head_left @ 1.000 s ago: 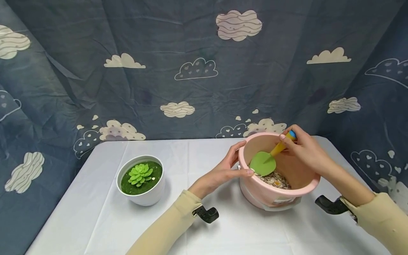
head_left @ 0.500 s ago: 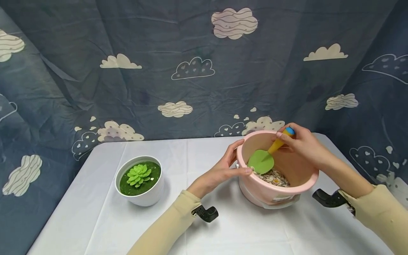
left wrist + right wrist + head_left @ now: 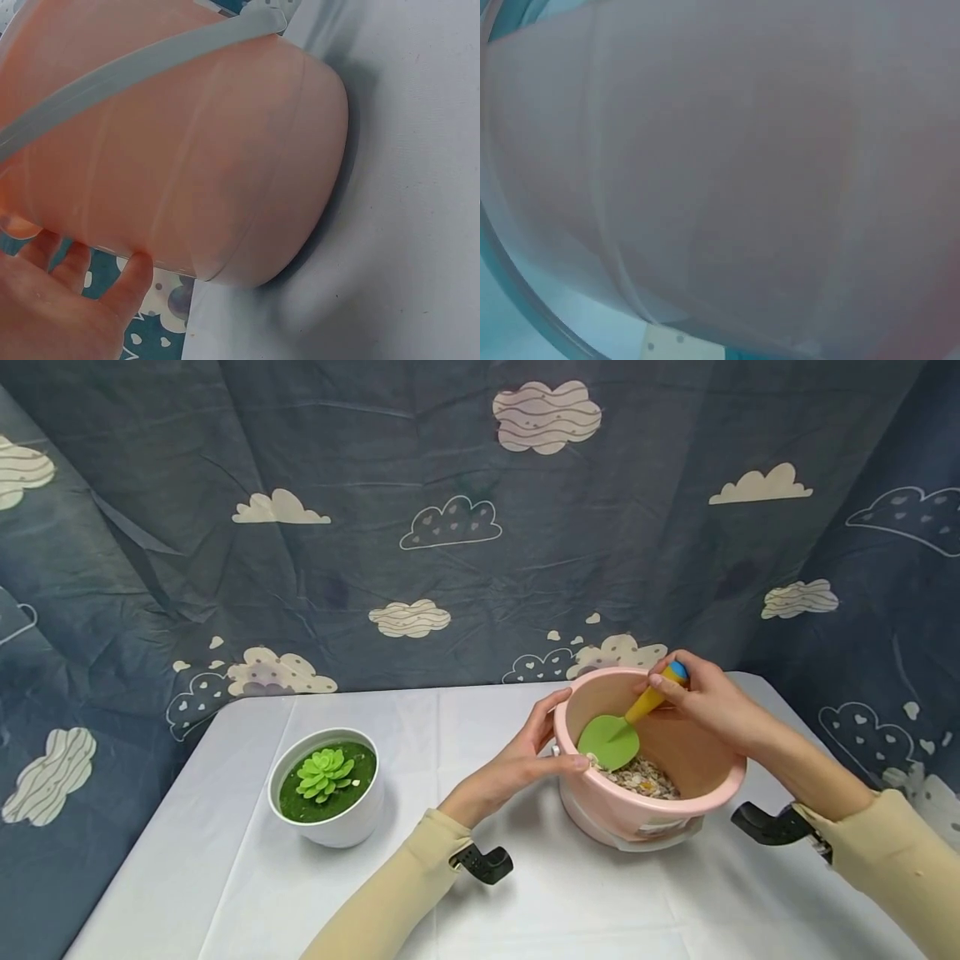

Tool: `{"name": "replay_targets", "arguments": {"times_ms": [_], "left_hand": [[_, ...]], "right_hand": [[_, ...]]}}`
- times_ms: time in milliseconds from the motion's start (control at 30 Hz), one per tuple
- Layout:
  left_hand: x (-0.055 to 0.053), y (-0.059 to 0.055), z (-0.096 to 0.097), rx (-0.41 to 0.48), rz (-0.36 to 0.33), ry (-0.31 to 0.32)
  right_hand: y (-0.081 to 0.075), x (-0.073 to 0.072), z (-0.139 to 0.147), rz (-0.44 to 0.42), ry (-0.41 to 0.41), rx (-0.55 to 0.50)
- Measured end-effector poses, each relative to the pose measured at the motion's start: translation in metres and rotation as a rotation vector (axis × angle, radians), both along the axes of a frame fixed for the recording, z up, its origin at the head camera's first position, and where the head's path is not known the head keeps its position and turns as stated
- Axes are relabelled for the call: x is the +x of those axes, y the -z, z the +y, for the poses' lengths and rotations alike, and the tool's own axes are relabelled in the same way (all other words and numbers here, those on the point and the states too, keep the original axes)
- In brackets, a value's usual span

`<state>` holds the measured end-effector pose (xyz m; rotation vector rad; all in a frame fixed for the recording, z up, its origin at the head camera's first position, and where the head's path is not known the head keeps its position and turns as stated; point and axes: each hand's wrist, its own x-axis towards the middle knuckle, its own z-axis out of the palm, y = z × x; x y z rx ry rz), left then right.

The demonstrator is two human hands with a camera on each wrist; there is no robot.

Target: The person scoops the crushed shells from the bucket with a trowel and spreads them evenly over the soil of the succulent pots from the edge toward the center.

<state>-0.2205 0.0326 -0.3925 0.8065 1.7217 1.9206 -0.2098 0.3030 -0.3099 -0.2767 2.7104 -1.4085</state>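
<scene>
The left hand (image 3: 517, 772) clasps the bucket (image 3: 600, 814) on the counter (image 3: 585, 902) by its rim (image 3: 734, 779), so the right hand (image 3: 703, 700), gripping the scoop (image 3: 609, 742) inside, does best to angle it low into the grains (image 3: 647, 780).

Most things in the head view have slid a little left. The clouds (image 3: 547, 417) up top slid more than the bucket (image 3: 693, 762) and scoop (image 3: 609, 743). The pot (image 3: 341, 831) sits a bit lower now. The right sleeve (image 3: 892, 868) has come up, more than the bucket did.
</scene>
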Motion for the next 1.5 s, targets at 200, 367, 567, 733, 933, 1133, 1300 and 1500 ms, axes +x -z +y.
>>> {"name": "replay_targets", "arguments": {"times_ms": [200,367,567,733,933,1133,1300,1500], "left_hand": [[0.0,0.001,-0.001,0.0,-0.009,-0.01],[-0.001,0.002,-0.001,0.025,-0.03,-0.021],[-0.001,0.003,0.0,0.03,-0.032,-0.029],[0.0,0.003,0.002,0.02,-0.01,-0.042],[0.0,0.003,0.002,0.033,0.001,-0.047],[-0.001,0.004,0.001,0.032,-0.003,-0.05],[0.001,0.005,0.002,0.027,-0.008,-0.047],[0.0,0.004,0.0,0.026,-0.007,-0.055]], "right_hand": [[-0.002,-0.003,0.003,-0.03,-0.059,0.01],[0.002,-0.008,-0.001,-0.09,-0.106,-0.008],[0.004,-0.012,0.0,-0.131,-0.164,-0.029],[0.0,-0.013,0.002,-0.175,-0.23,-0.064],[-0.001,-0.013,0.002,-0.237,-0.236,-0.093],[0.001,-0.015,0.002,-0.25,-0.236,-0.087],[0.003,-0.013,-0.001,-0.249,-0.185,-0.077],[0.004,-0.01,-0.01,-0.235,-0.103,-0.043]]}}
